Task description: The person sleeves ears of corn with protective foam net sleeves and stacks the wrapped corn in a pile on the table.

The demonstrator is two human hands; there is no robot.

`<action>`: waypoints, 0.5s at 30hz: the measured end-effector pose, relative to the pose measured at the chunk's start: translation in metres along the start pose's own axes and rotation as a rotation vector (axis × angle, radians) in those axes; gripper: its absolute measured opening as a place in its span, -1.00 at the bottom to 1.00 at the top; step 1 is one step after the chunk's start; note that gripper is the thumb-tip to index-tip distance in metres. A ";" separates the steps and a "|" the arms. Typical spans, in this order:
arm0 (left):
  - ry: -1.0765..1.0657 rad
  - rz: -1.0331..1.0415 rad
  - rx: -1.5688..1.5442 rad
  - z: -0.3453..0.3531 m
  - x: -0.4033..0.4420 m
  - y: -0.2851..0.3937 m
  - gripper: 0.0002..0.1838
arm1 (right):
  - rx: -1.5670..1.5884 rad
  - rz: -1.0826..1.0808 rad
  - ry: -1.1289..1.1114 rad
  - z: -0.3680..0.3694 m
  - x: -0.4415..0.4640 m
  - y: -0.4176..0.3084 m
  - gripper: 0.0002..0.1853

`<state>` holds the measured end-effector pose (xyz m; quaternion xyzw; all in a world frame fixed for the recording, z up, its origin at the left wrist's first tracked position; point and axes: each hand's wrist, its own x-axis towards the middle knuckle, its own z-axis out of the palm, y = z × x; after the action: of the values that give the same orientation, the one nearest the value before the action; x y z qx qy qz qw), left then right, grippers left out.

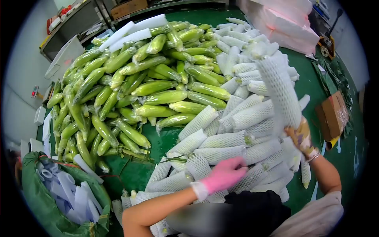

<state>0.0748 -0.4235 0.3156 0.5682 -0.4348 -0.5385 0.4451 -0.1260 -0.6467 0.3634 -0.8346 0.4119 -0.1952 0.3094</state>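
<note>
My left hand (225,173), in a pink glove, is over the netted corn (221,154) near my body. Its fingers are curled, and what they hold, if anything, cannot be made out. My right hand (301,138), in a stained glove, grips the lower end of a white foam net sleeve (278,91) that stands up, slightly blurred, above the netted pile. Whether a cob is inside that sleeve is unclear. To the left lies a big heap of green corn (158,87) in clear plastic wrap.
A green sack (31,189) of white foam sleeves stands at the lower left. Foam sleeves (130,35) lie on top of the corn heap. Pink-white wrapped blocks (280,23) are at the back right, and a cardboard box (333,114) sits at the right.
</note>
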 end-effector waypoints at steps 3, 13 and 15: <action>0.218 -0.119 0.096 -0.049 -0.053 -0.013 -0.84 | -0.239 -0.095 0.002 -0.015 0.065 0.065 -0.42; 1.922 -0.245 0.660 -0.037 -0.399 0.027 -0.89 | -0.446 -0.536 0.000 0.089 0.148 -0.014 -0.36; 2.220 -0.505 0.599 0.020 -0.456 -0.005 -0.78 | -0.309 -0.604 -0.238 0.121 0.113 -0.064 -0.33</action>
<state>0.0353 0.0212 0.4128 0.8777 0.2067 0.3023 0.3091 0.0465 -0.6651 0.3260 -0.9724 0.1325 -0.1147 0.1538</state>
